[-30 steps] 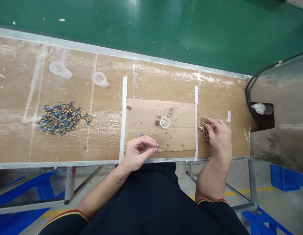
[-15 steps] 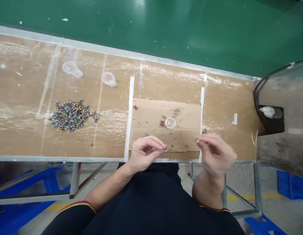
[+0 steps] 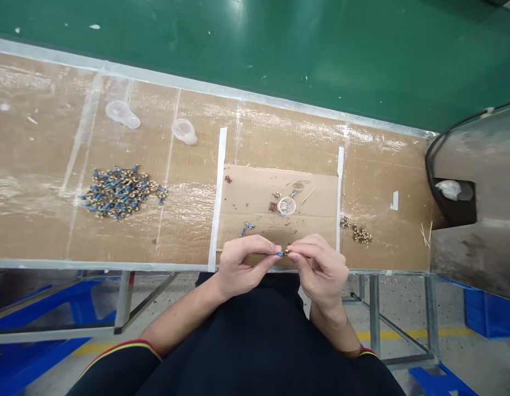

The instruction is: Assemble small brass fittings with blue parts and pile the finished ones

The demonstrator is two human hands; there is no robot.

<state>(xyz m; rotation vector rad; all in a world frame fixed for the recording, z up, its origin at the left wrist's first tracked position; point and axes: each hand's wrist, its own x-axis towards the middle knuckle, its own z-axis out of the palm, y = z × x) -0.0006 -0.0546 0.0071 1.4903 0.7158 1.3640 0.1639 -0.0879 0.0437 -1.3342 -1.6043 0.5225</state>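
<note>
Near the table's front edge, my left hand pinches a small blue piece between thumb and fingertips. Opposite it, my right hand is closed on a tiny brass-coloured piece. The two pieces meet end to end, or nearly so; I cannot tell if they are joined. Two more blue pieces lie on the cardboard sheet behind my left hand. Beyond my hands stands a small clear cup. To the right of the sheet is a small heap of brass-coloured pieces.
A large pile of blue-and-brass parts lies on the left. Two translucent plastic cups rest behind it. A thin wooden stick lies on the sheet. A metal housing with a black cable bounds the right end.
My right hand has moved left from beside the brass heap, carrying the small piece up to the blue one. My left hand stays nearly in place, still pinching.
</note>
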